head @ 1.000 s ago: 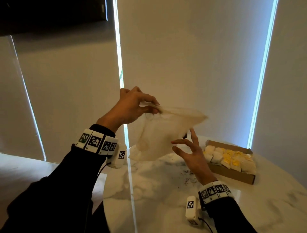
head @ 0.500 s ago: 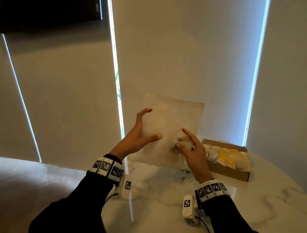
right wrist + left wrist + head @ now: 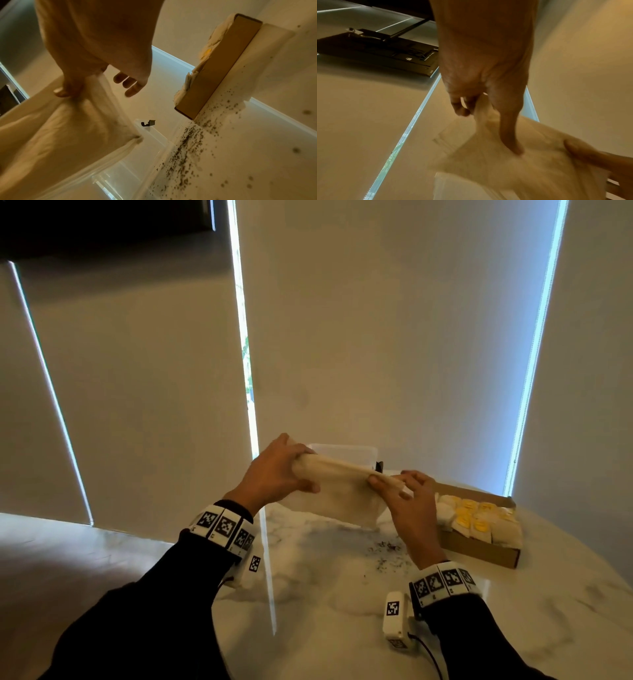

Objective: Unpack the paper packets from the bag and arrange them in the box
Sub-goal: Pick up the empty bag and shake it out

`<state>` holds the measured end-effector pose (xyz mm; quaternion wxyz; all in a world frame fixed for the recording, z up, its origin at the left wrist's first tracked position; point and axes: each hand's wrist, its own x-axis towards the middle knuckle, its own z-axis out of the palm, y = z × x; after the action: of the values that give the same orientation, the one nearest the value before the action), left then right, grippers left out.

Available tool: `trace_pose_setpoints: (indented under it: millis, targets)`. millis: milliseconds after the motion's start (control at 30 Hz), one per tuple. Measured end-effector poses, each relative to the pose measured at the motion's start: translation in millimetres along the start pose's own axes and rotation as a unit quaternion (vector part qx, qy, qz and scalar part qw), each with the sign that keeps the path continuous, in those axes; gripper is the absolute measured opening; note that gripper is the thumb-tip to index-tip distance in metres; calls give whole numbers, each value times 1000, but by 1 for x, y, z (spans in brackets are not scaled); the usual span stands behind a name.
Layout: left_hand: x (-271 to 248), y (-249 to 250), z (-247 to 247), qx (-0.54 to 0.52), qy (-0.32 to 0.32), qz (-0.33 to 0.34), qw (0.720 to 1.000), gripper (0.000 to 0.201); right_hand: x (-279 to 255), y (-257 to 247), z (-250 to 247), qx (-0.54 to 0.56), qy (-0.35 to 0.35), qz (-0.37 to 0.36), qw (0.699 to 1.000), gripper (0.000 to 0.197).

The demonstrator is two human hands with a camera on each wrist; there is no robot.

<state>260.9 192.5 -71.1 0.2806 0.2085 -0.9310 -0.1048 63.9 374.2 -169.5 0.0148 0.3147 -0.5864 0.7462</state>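
From the head view, my left hand [image 3: 281,474] and right hand [image 3: 407,494] each pinch the limp, translucent white bag [image 3: 342,491] just left of the shallow brown cardboard box [image 3: 479,546] — its white-and-yellow paper packets [image 3: 476,520] look arranged. The wrist views show the same: left fingers [image 3: 510,135] and right thumb [image 3: 68,88] clamp the bag, which seems empty, so I judge unpacking done — next, set it down clear of the box.

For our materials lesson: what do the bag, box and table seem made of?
Bag: thin matte cloth or paper, since it creases softly. Box: plain brown cardboard with dull flat walls. Table: glossy white veined marble or a look-alike.
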Motion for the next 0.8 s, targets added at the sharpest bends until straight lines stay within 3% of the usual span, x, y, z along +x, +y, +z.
trace_pose_setpoints:
  millis: [100,200,267,367,433,500,600,667,733,800]
  targets:
    - [7,-8,1,7,134,-11,991,52,-9,-10,1,10,-99,17,995,64]
    - [8,-11,1,35,174,-18,984,50,-14,-8,5,20,-185,55,981,66]
    - [7,-13,-3,94,128,-23,987,50,-15,-8,7,9,-182,46,982,52]
    - [5,-7,-12,168,-11,-6,986,63,-14,-7,6,12,-164,37,986,34]
    - [4,6,-12,160,-96,-5,982,76,-15,-11,5,22,-180,35,983,29]
    - [4,18,-6,113,-139,-12,984,71,-17,-17,7,54,-184,40,981,27]
    - [5,24,3,-24,-126,-16,992,36,-16,-19,10,145,-113,67,981,50]
    - [5,24,7,-125,-104,-25,986,34,-13,-14,10,215,-92,118,965,77]
    - [2,28,13,-208,-82,-40,974,39,-16,-10,13,267,-131,178,938,86]
    - [-1,31,22,-225,-71,-39,971,38,-24,-11,21,241,-208,200,927,74]
